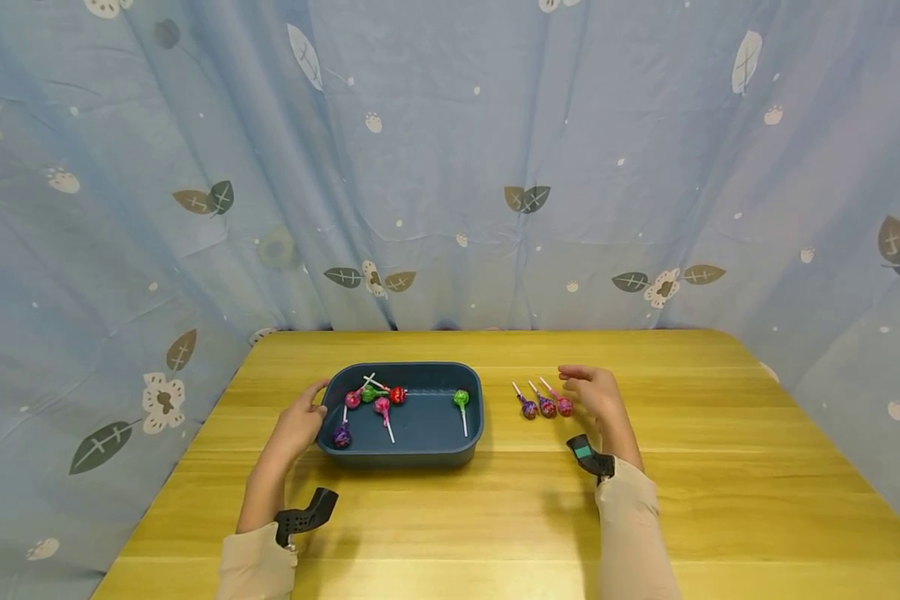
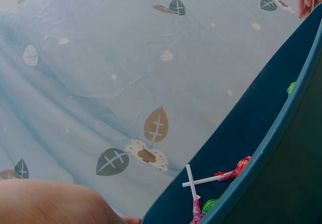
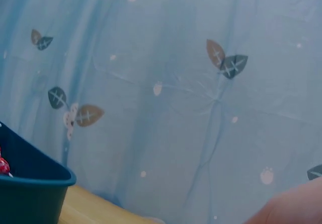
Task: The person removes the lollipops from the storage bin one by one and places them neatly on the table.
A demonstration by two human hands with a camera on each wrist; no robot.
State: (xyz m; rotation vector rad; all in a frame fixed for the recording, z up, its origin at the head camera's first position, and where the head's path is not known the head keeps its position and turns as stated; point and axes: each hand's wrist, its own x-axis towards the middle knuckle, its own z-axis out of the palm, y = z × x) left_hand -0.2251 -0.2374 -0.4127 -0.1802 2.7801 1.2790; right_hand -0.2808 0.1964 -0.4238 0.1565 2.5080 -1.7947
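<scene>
My left hand [image 1: 300,422] holds the left end of a dark blue plastic tub [image 1: 405,459] by its rim; some of its fingers are hidden. Inside the tub are several wrapped lollipops: a purple one [image 1: 342,437], pink ones, a red one [image 1: 397,395] and a green one at the left, and another green lollipop [image 1: 461,398] at the right. To the right of the tub, two purplish lollipops [image 1: 529,409] and a pink lollipop [image 1: 565,407] lie side by side on the table. My right hand [image 1: 598,395] hovers just right of the pink lollipop, fingers loosely bent, holding nothing.
The wooden table [image 1: 450,525] carries the tub and the lollipops. A blue curtain [image 1: 450,275] with leaf prints hangs behind the table and along its sides. Black wrist mounts [image 1: 305,514] sit on both forearms.
</scene>
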